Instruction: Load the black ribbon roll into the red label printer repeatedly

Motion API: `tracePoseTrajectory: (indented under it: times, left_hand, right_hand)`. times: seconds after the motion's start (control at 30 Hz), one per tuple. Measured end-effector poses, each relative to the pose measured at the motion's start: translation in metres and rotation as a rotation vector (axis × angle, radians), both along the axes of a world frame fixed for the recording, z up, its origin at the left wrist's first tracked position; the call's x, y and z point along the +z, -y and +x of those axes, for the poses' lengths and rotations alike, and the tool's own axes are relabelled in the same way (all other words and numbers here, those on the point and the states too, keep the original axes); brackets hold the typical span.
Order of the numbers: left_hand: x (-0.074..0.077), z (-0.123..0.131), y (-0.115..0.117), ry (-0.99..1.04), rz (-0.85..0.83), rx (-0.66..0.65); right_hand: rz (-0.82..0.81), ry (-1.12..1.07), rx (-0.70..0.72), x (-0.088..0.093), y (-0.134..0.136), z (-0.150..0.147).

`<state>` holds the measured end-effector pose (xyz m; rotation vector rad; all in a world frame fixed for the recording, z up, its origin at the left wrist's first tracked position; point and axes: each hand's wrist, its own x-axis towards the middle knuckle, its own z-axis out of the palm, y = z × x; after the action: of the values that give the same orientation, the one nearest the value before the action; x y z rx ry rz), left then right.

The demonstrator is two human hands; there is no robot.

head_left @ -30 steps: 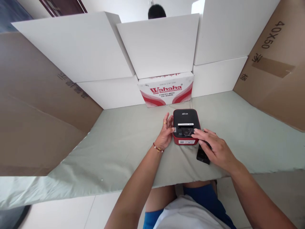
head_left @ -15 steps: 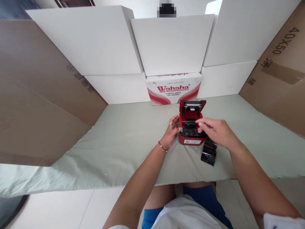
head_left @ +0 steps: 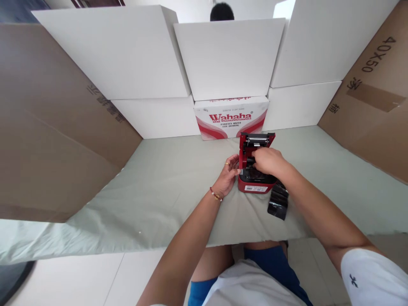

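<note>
A small red label printer (head_left: 257, 188) stands on the cloth with its lid (head_left: 256, 139) raised. My left hand (head_left: 227, 175) grips its left side, thumb at the front corner and fingers curled behind. Inside the printer's compartment lies a glossy black roll (head_left: 250, 161), partly hidden by my fingers. My right hand (head_left: 269, 161) reaches in from the right, its closed fingertips around that roll. A crumpled strip of black film (head_left: 278, 204) lies on the cloth at the printer's front right corner.
Pale green cloth (head_left: 172, 187) covers the table, whose front edge is close to my lap. White boxes (head_left: 229, 59) and a Wahaha carton (head_left: 231, 119) form a wall behind the printer. Brown cardboard (head_left: 57, 127) stands at both sides. A person's head (head_left: 222, 11) shows beyond the boxes.
My right hand has moved left and deeper into the printer, from the roll's right end to over it. My left hand stays at the printer's side.
</note>
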<state>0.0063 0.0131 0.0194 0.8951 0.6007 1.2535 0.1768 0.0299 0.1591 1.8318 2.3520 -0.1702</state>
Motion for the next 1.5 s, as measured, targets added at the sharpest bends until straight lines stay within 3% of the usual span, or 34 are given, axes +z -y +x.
tracePoseTrajectory:
  times: [0.13,0.27,0.4,0.5,0.57,0.67,0.83,0.93,1.03,1.13,1.2,1.33,1.5]
  left_hand:
    - [0.000,0.000,0.000,-0.001,0.001,-0.005]
    - [0.001,0.000,0.001,-0.004,-0.007,-0.006]
    - [0.003,0.001,0.001,0.001,-0.011,-0.007]
    - [0.003,0.002,0.000,0.010,-0.011,0.003]
    - [0.004,0.002,0.000,0.013,-0.007,0.006]
    - [0.005,0.001,0.001,0.007,-0.007,0.006]
    - [0.008,0.000,0.004,-0.012,-0.011,-0.008]
    - [0.007,0.000,0.004,-0.005,-0.012,-0.002]
    - [0.007,0.001,0.003,0.000,-0.009,-0.001]
    - [0.007,0.001,0.003,0.000,-0.013,-0.006]
    - [0.007,0.001,0.003,0.000,-0.018,-0.001]
    - [0.006,0.002,0.004,0.013,-0.010,0.013]
    - [0.005,0.004,0.005,0.029,-0.002,0.023]
  right_hand:
    - [0.092,-0.167,0.003,0.017,0.039,0.032]
    - [0.085,-0.510,-0.061,0.017,0.075,0.110]
    - [0.022,-0.467,-0.192,-0.025,0.080,0.195]
    - [-0.063,-0.350,-0.223,-0.062,0.074,0.223]
    - [0.019,-0.309,-0.250,-0.078,0.071,0.219]
    - [0.192,-0.332,-0.230,-0.087,0.067,0.189]
    - [0.055,-0.381,-0.063,-0.082,0.059,0.140]
    - [-0.028,-0.427,0.002,-0.055,0.065,0.142]
    - [-0.177,-0.586,0.091,-0.005,0.079,0.155]
    - [-0.153,-0.591,0.104,0.037,0.080,0.149]
    - [-0.090,-0.567,0.094,0.046,0.070,0.129]
    - [0.058,-0.466,0.079,0.026,0.035,0.075]
    - [0.058,-0.207,0.025,-0.007,0.009,0.031]
